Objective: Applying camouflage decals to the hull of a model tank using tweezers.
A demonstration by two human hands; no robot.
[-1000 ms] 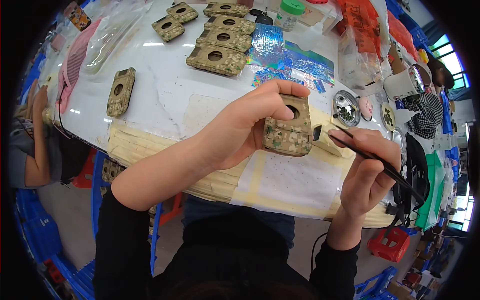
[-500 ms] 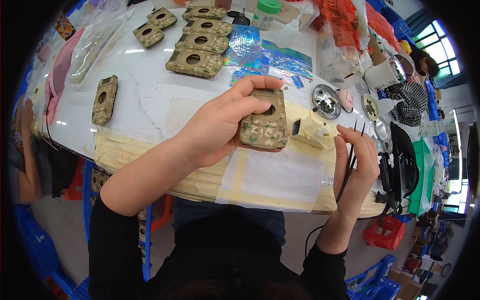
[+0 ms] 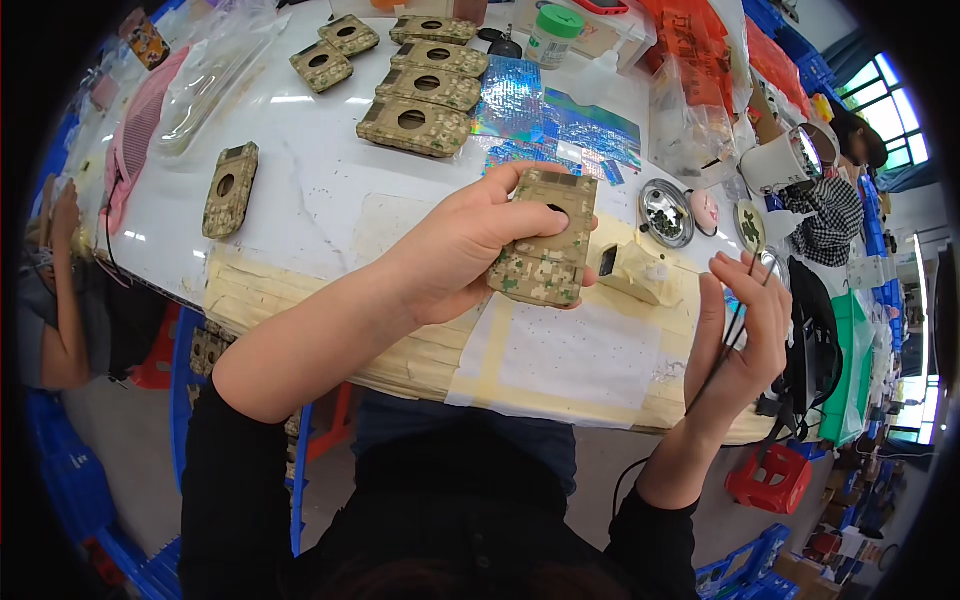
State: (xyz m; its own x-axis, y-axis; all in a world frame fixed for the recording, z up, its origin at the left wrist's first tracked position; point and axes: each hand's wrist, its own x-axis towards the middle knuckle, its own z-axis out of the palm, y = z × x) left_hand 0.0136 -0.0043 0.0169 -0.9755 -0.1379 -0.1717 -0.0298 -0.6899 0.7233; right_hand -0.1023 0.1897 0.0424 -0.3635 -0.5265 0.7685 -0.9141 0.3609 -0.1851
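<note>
My left hand (image 3: 470, 240) is wrapped round a camouflage toy tank hull (image 3: 545, 262), its thumb at the round hole in the top. The hull is tilted up above the taped front of the table. To the right, my right hand (image 3: 745, 330) holds dark tweezers (image 3: 718, 370) whose tips point up and away. Between the hands sits a block wrapped in cream tape (image 3: 640, 275) with a white nozzle. Beyond it stands a round metal dish (image 3: 665, 215) with small dark green pieces. Below the hull lies a white paper sheet (image 3: 565, 355) dotted with tiny specks.
Several similar hulls (image 3: 415, 122) are grouped at the back, and one hull (image 3: 231, 190) lies alone at left. Shiny holographic sheets (image 3: 590, 130) lie behind my left hand. A green-lidded jar (image 3: 554, 38) stands at the back. Another person's hand (image 3: 66, 215) shows at far left.
The whole view has shifted, with table things now slightly further right. My right hand has moved a little rightward with the tweezers. My left hand keeps hold of the hull.
</note>
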